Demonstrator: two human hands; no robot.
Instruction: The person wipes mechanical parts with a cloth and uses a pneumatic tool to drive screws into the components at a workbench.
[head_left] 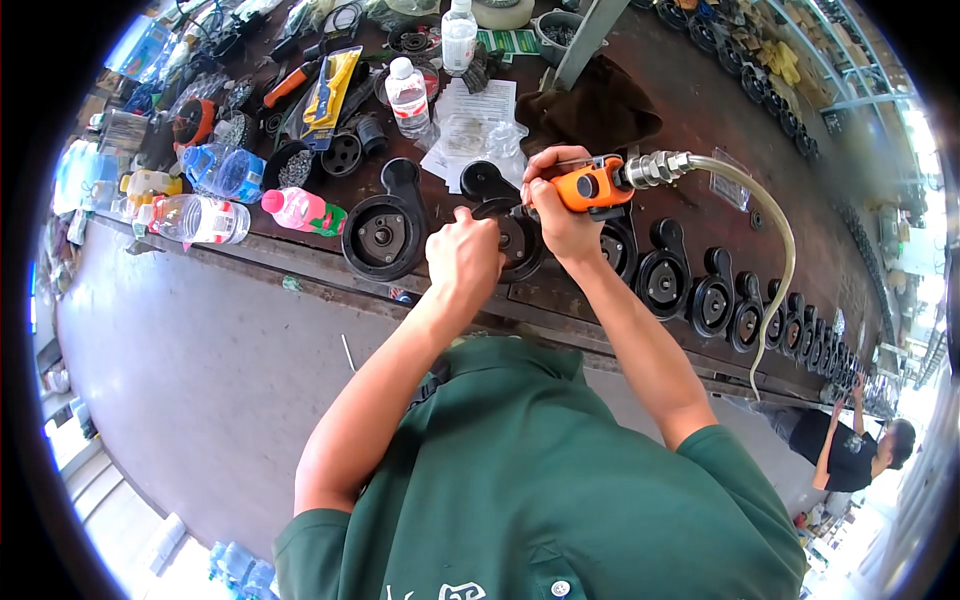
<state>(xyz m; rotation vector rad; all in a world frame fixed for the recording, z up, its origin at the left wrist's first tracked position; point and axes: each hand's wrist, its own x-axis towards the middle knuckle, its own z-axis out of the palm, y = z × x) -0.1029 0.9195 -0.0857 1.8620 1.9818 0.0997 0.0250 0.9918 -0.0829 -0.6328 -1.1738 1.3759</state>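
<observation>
The right hand (564,212) grips the orange tool (592,187) above a round black part (521,248) on the tabletop (690,135); the left hand (466,254) curls at that part's left side, its hold unclear to me.

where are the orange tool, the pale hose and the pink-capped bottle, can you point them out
Orange tool (572,190): head view, on its orange body.
Pale hose (790,243): head view, on the outer bend of its curve.
Pink-capped bottle (304,211): head view, on the middle of its side.
</observation>
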